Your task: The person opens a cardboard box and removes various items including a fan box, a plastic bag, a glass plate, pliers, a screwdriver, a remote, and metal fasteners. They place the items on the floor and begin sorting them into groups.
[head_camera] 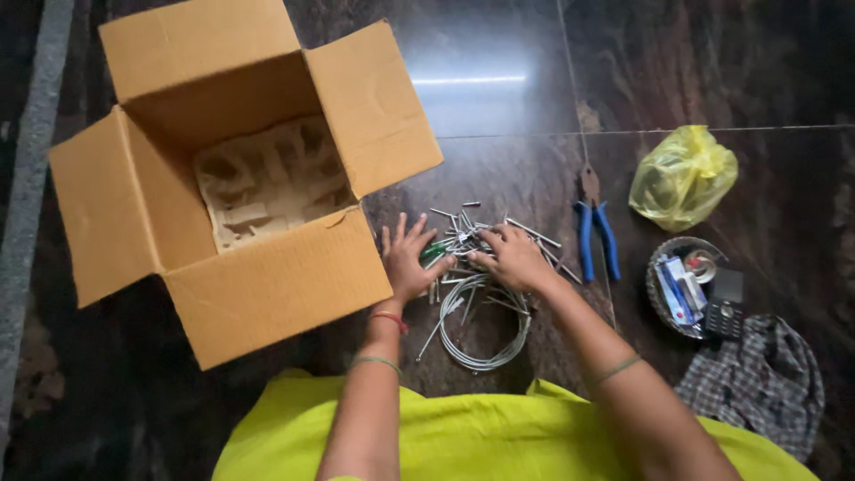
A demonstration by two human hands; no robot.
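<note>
A pile of metal nails and rods (470, 233) lies on the dark floor in front of me, with a coil of grey wire (485, 328) just below it. My left hand (408, 258) rests on the left side of the pile, fingers spread, with a small green thing (435, 251) under its fingertips. My right hand (515, 256) presses down on the pile's right side, fingers curled over the metal pieces. Whether either hand grips anything I cannot tell.
An open cardboard box (240, 178) with a moulded pulp insert stands to the left. Blue-handled pliers (595, 236) lie right of the pile. Further right are a yellow plastic bag (682, 176), a small basket (663, 307) of items, a phone (726, 303) and a checked cloth (757, 379).
</note>
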